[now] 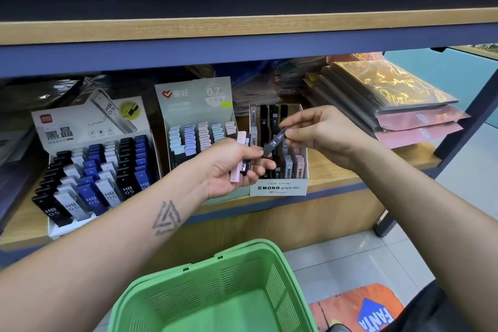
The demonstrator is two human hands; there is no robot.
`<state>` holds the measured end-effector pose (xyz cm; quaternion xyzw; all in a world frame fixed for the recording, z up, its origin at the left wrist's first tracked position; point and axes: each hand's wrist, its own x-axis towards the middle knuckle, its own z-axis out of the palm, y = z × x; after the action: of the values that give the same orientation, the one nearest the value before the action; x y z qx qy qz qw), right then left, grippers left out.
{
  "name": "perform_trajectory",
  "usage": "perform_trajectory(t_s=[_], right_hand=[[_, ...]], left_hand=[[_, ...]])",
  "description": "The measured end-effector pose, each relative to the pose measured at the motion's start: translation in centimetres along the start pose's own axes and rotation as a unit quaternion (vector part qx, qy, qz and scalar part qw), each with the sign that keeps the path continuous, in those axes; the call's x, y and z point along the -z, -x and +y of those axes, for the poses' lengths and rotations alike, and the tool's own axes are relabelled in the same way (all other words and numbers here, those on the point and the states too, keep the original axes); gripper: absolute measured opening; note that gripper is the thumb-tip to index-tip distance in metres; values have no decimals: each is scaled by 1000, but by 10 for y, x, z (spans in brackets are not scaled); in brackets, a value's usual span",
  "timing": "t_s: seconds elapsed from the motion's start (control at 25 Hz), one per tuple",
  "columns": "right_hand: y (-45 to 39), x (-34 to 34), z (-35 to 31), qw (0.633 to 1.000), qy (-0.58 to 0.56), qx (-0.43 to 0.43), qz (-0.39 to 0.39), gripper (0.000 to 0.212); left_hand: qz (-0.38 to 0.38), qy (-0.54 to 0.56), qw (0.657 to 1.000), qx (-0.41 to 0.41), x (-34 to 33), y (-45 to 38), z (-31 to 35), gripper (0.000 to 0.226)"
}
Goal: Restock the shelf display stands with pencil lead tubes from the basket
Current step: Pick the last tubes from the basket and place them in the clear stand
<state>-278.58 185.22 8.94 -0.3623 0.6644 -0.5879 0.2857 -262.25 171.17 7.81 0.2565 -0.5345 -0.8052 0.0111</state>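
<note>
My left hand [231, 167] grips a small bunch of lead tubes, a pink one [238, 162] the most visible, in front of the MONO graph display box [279, 188]. My right hand [320, 133] pinches the upper end of a black lead tube [274, 142], whose lower end touches my left fingers. Both hands hover just over the MONO box, which holds black, grey and pink tubes. To its left stand the pastel 0.7 display [196, 127] and the big black, blue and white HB 0.5 display [94, 170]. The green basket [215, 291] sits below; its visible floor looks bare.
A wooden shelf board [334, 172] carries the displays; another shelf [242, 27] hangs close above. Stacked wrapped folders [390, 100] lie at the right. A dark upright post [469, 113] stands at the right end. An orange mat [358, 307] lies on the tiled floor.
</note>
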Motion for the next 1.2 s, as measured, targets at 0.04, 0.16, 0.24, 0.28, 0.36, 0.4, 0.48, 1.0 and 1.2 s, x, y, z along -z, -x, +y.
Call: perform_trajectory(t_s=[0.04, 0.16, 0.24, 0.28, 0.36, 0.4, 0.48, 1.0, 1.2], right_hand=[[0, 0, 1, 1000, -15, -2, -5, 21], [0, 2, 0, 999, -27, 4, -26, 25], [0, 3, -1, 999, -23, 10, -34, 29], [0, 4, -1, 999, -27, 12, -37, 32], [1, 6, -1, 998, -35, 16, -41, 39], [1, 6, -1, 998, -36, 18, -42, 41], [1, 6, 0, 998, -33, 24, -40, 38], [0, 7, -5, 996, -3, 91, -4, 29], [-10, 11, -12, 995, -15, 94, 24, 28]], left_hand=[[6, 5, 1000, 2, 0, 0, 0, 8], [16, 21, 1000, 0, 0, -1, 0, 7], [22, 30, 999, -10, -1, -2, 1, 6], [26, 36, 999, -15, -1, -4, 3, 5], [36, 50, 998, -25, 1, -5, 5, 8], [40, 55, 997, -30, 2, -6, 6, 11], [54, 51, 996, -47, 1, -6, 6, 17], [93, -32, 986, -136, -4, -8, 4, 18], [19, 18, 996, -87, -12, -7, 7, 7]])
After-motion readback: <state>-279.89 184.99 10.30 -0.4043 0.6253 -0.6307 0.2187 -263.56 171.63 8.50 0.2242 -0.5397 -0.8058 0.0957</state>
